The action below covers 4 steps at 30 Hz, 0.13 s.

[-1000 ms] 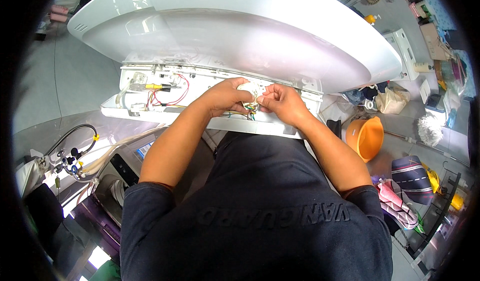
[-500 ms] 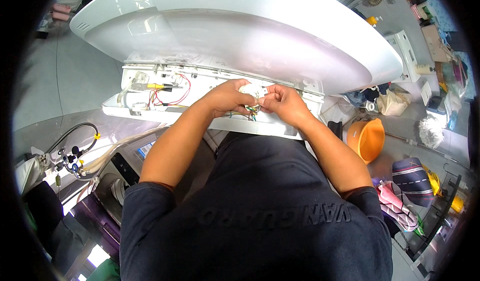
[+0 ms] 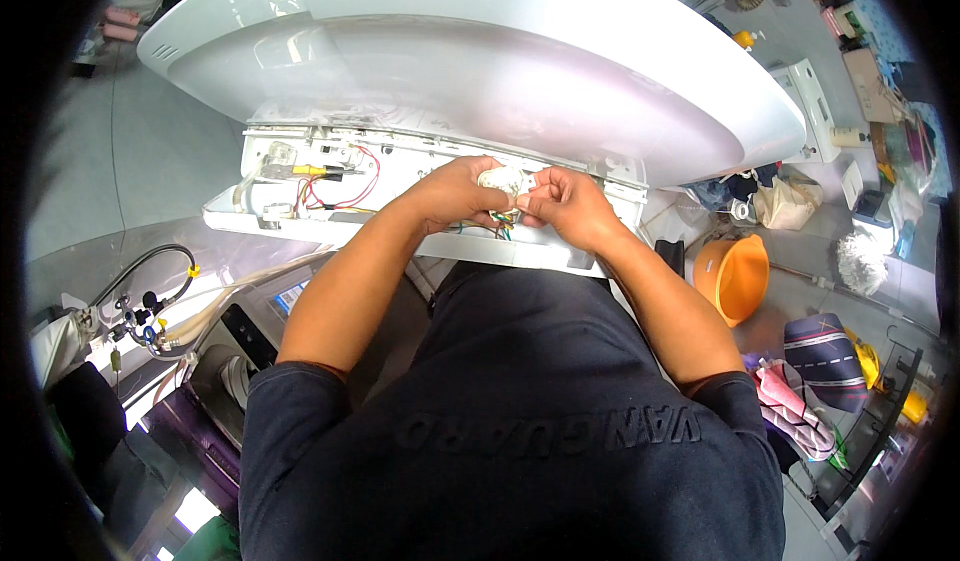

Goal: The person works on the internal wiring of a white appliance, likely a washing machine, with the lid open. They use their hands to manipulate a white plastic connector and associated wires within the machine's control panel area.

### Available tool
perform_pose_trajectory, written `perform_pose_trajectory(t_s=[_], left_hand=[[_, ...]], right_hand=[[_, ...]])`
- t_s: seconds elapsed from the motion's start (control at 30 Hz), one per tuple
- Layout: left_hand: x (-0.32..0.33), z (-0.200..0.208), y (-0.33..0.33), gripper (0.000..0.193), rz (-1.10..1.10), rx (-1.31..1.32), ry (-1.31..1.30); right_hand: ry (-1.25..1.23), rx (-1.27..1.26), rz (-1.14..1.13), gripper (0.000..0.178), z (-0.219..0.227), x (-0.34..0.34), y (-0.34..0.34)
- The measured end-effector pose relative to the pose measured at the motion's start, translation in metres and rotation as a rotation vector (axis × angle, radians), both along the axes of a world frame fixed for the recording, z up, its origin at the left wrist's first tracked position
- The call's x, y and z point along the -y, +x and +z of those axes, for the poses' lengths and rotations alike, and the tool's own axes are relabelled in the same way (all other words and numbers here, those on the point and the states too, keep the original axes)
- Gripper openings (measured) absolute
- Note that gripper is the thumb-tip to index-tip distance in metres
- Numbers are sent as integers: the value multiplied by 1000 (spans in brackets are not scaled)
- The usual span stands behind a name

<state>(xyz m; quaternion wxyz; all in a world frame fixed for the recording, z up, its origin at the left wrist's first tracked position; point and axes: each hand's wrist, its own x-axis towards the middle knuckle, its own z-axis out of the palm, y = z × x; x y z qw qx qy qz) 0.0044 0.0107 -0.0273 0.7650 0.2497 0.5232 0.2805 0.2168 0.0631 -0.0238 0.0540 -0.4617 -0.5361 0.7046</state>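
Observation:
A small whitish part with wires point(image 3: 503, 179) is held between my two hands over an opened white panel point(image 3: 470, 251). My left hand point(image 3: 462, 197) wraps its left side, thumb and fingers closed on it. From the right, my right hand point(image 3: 570, 207) pinches at its lower right edge, by the wires. Green and other thin wires point(image 3: 503, 221) run out beneath the fingers. At the panel's left end lies a screwdriver with a yellow and black handle point(image 3: 318, 172), beside looping red wires point(image 3: 378, 173).
A big glossy white cover point(image 3: 480, 71) rises behind the panel. To the right stand an orange basin point(image 3: 732, 279) and a tan bag point(image 3: 785, 204). Black hoses and valve fittings point(image 3: 150, 311) are at the left. A black rack point(image 3: 890, 421) is at the lower right.
Almost nothing differs. The whitish part appears turned slightly, showing more of its face between my hands, which keep their places.

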Motion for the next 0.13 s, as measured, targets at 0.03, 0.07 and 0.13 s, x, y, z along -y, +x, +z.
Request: perform_pose_trajectory(t_s=[0.03,0.07,0.13], left_hand=[[0,-1,0,53,-6,-10,10],[0,-3,0,53,-11,-20,19],[0,-3,1,55,-20,-41,30]], right_hand=[[-2,3,0,23,0,0,0],[-3,5,1,23,0,0,0],[-4,9,-1,23,-1,0,0]])
